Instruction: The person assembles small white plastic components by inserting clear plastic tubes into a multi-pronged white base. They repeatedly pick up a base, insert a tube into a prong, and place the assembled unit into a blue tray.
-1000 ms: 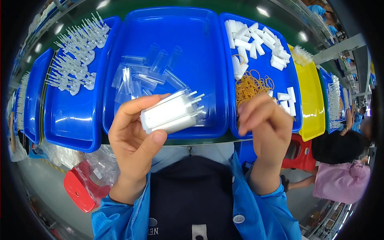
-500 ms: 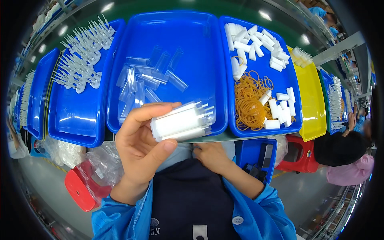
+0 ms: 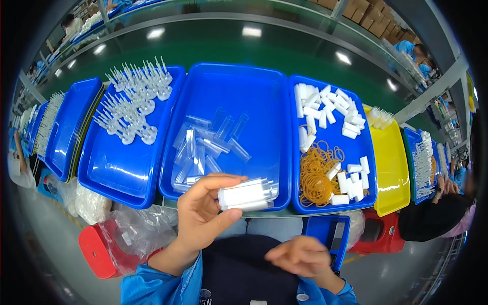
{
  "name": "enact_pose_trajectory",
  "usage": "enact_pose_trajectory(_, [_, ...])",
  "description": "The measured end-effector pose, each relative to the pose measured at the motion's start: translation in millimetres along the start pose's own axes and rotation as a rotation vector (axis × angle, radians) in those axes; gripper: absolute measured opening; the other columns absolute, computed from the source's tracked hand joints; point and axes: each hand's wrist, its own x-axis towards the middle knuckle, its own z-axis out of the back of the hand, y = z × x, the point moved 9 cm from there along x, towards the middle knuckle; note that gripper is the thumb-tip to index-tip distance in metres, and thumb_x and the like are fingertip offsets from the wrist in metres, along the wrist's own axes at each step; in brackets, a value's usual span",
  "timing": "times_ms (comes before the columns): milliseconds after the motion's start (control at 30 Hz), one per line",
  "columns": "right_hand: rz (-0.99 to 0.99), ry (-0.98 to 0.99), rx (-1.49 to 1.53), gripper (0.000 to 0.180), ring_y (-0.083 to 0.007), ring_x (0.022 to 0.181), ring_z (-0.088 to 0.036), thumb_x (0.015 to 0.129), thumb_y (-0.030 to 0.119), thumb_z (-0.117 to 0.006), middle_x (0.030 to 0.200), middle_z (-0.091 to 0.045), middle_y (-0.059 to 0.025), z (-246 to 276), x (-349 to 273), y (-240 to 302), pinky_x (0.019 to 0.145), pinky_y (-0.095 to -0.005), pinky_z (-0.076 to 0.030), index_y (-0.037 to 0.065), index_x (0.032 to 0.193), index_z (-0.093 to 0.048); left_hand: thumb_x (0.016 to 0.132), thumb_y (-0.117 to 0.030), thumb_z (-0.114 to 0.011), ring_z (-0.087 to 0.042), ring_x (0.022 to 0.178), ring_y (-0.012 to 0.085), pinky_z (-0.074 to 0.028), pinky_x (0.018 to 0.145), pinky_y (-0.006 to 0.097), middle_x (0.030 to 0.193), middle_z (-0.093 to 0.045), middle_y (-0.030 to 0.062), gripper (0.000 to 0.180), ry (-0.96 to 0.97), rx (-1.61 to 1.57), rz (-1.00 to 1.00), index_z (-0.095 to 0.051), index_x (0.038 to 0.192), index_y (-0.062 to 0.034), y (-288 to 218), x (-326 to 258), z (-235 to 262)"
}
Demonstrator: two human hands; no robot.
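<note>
My left hand is closed around a bundle of clear plastic tubes with white blocks inside, held sideways just over the near edge of the middle blue tray. Loose clear tubes lie in that tray behind it. Over my lap, to the right of the bundle, is my right hand, slightly blurred, its fingers loosely apart and nothing visible in them. The right blue tray holds white foam-like blocks and a heap of tan rubber bands.
On the left, a blue tray carries rows of pale stemmed plastic parts. A yellow tray adjoins the right blue tray. Red stools and plastic bags are below the table edge. Other people work at both sides.
The view has tilted up, so the trays appear lower. My right hand has come away from my lap and moved to the right. My left hand keeps hold of the tube bundle.
</note>
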Motion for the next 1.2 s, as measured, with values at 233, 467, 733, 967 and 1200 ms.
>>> enact_pose_trajectory(233, [0.444, -0.189, -1.397, 0.066, -0.0207, 0.085, -0.066, 0.070, 0.012, -0.082, 0.140, -0.048, -0.0191, -39.2, 46.2, 115.8, 0.057, -0.0257, -0.052, 0.004, 0.130, -0.053, 0.082, 0.010, -0.067, -0.057, 0.119, 0.0266, -0.050, 0.099, 0.039, 0.126, -0.056, 0.0212, 0.042, 0.054, -0.039, 0.044, -0.054, 0.122, 0.0068, 5.9, -0.8, -12.5])
enact_pose_trajectory(467, [0.128, -0.055, -1.429, 0.062, -0.0186, 0.090, -0.068, 0.072, 0.015, -0.082, 0.120, -0.060, -0.0120, -29.2, 83.1, 78.4, 0.062, -0.0289, -0.051, 0.006, 0.124, -0.050, 0.087, -0.006, -0.068, -0.061, 0.114, 0.0327, -0.056, 0.090, 0.042, 0.124, -0.058, 0.0247, 0.045, 0.141, -0.430, 0.231, -0.051, 0.127, 0.0057, 36.9, -7.4, -14.6])
enact_pose_trajectory(733, [0.259, 0.471, 0.120, 0.031, -0.0132, 0.053, -0.061, 0.090, -0.002, -0.046, 0.096, -0.072, -0.0166, -36.5, 47.6, 54.4, 0.083, -0.0314, -0.042, 0.001, 0.109, -0.070, 0.085, -0.006, -0.064, -0.058, 0.109, 0.0417, -0.059, 0.084, 0.039, 0.123, -0.049, 0.0237, 0.041, 0.184, -1.209, 0.292, -0.053, 0.124, -0.0074, 44.9, -9.4, -25.9])
enact_pose_trajectory(967, [0.355, -0.024, -0.428, 0.055, -0.0201, 0.069, -0.071, 0.082, 0.004, -0.068, 0.137, -0.051, -0.0285, -22.1, 51.8, 65.3, 0.085, -0.0304, -0.048, -0.004, 0.134, -0.053, 0.082, -0.002, -0.072, -0.059, 0.114, 0.0411, -0.052, 0.094, 0.046, 0.126, -0.054, 0.0281, 0.044, 0.219, -0.293, -0.196, -0.055, 0.123, -0.0027, 24.5, -4.8, -13.2])
enact_pose_trajectory(1200, [0.467, -0.165, -1.327, 0.057, -0.0174, 0.094, -0.066, 0.070, 0.003, -0.082, 0.116, -0.062, -0.0128, -37.1, 60.0, 83.9, 0.071, -0.0238, -0.055, 0.004, 0.124, -0.062, 0.074, 0.009, -0.074, -0.065, 0.104, 0.0373, -0.055, 0.088, 0.041, 0.117, -0.060, 0.0232, 0.038, 0.217, 0.529, -0.565, -0.064, 0.109, -0.0002, -9.2, -10.0, -40.6])
